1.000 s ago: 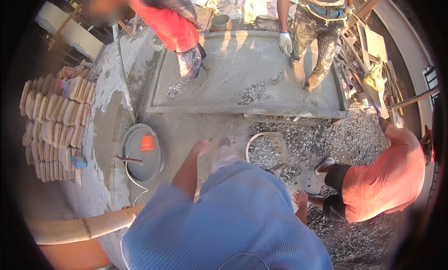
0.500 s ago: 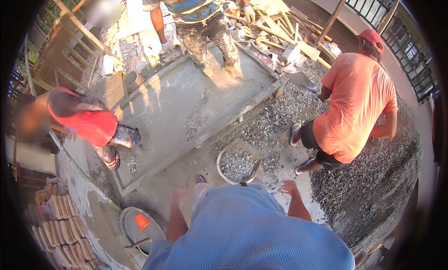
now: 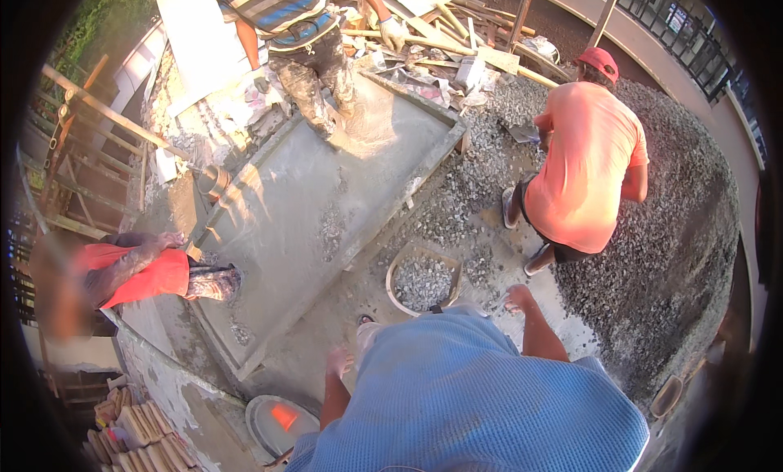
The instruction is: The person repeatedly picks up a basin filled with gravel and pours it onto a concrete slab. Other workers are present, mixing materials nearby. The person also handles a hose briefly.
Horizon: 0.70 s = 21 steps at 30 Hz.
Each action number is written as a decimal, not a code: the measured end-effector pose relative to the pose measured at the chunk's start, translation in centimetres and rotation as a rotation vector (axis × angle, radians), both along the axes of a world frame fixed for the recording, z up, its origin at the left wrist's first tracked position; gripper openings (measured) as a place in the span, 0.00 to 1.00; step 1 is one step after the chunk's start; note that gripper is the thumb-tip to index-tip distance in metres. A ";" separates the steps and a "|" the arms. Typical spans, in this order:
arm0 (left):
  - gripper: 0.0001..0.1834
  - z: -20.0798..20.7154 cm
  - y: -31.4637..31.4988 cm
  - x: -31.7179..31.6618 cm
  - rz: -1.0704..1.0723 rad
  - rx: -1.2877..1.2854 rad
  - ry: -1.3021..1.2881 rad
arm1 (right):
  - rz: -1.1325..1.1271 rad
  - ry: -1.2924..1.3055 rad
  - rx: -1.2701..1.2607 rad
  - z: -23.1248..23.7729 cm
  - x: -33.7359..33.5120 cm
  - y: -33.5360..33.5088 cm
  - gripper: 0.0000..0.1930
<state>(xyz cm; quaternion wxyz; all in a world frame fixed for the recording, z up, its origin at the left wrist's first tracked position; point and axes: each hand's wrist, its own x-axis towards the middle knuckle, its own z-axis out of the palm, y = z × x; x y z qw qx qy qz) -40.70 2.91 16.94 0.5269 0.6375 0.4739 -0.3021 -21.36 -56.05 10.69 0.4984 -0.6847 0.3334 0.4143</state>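
Observation:
My left hand [image 3: 338,361] hangs beside my blue shirt, with nothing seen in it and its fingers loosely apart. My right hand [image 3: 516,297] is held out on the other side, also bare, fingers loosely spread. Between and just beyond them, a round pale basin [image 3: 392,284] heaped with grey gravel [image 3: 422,282] sits on the ground close in front of me. Neither hand touches it; the right is the nearer. A round tub [image 3: 259,415] of greyish liquid, with an orange scoop-like container [image 3: 285,415] in it, stands beyond my left forearm.
A framed mixing bed [image 3: 359,264] of wet cement stretches ahead; a person in striped clothing [image 3: 281,15] stands in it. Someone in red [image 3: 151,272] bends at its left edge. At right, a person in an orange shirt [image 3: 583,162] holds a shovel [image 3: 522,134] beside a gravel pile [image 3: 661,268].
My view has shifted, and the basin appears slightly farther right. The person in orange has bent lower and turned. The person in red has brought an arm forward over the bed's edge.

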 end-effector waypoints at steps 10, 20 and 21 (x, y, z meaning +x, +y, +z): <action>0.21 -0.8 1.1 2.5 0.034 0.014 -0.093 | -0.018 -0.014 -0.051 3.0 1.0 1.5 0.16; 0.20 -1.6 0.3 1.6 0.138 -0.082 -0.098 | 0.159 -0.109 0.012 0.4 -1.2 1.0 0.15; 0.21 -1.3 -0.1 1.3 0.083 -0.065 -0.088 | 0.179 -0.109 0.025 0.3 -1.6 1.1 0.15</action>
